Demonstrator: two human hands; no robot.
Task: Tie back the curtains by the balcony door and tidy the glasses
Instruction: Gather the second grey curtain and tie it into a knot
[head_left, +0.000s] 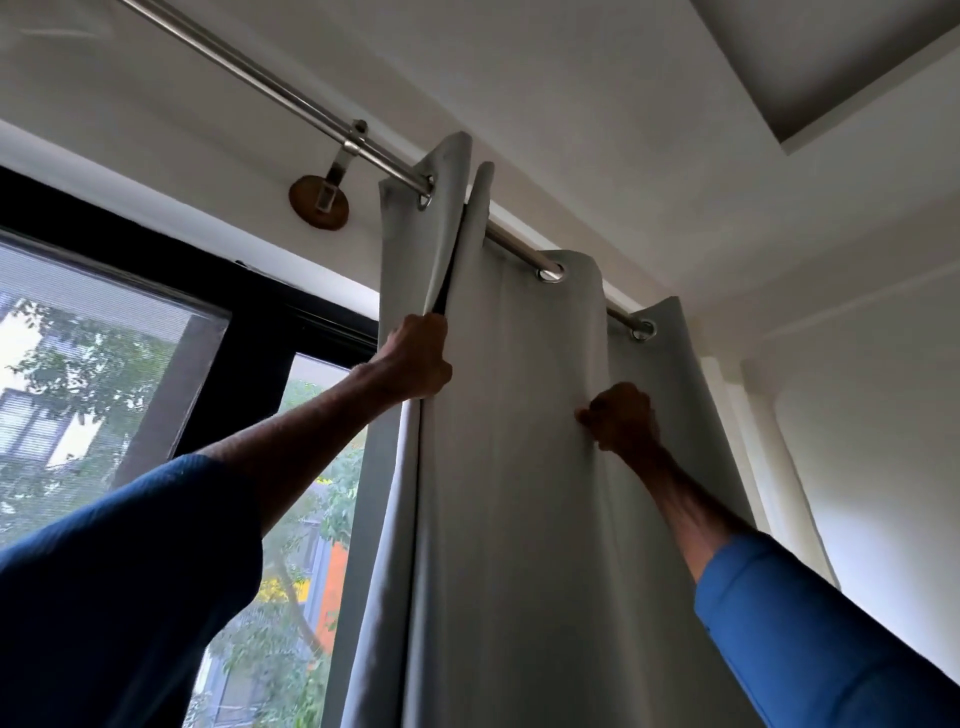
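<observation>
Two blue sleeves (119, 587) reach upward from the bottom corners. The left hand (418, 361) is closed round a gathered fold at the curtain's window-side edge, its fingers hidden in the cloth; the right hand (623, 418) is clenched on a pleat further right. The pale grey curtain (509, 467) hangs lengthwise from its eyelets on the steel rod (291, 96), its lower end cut off. Beyond it is the dark-framed balcony door (249, 332).
</observation>
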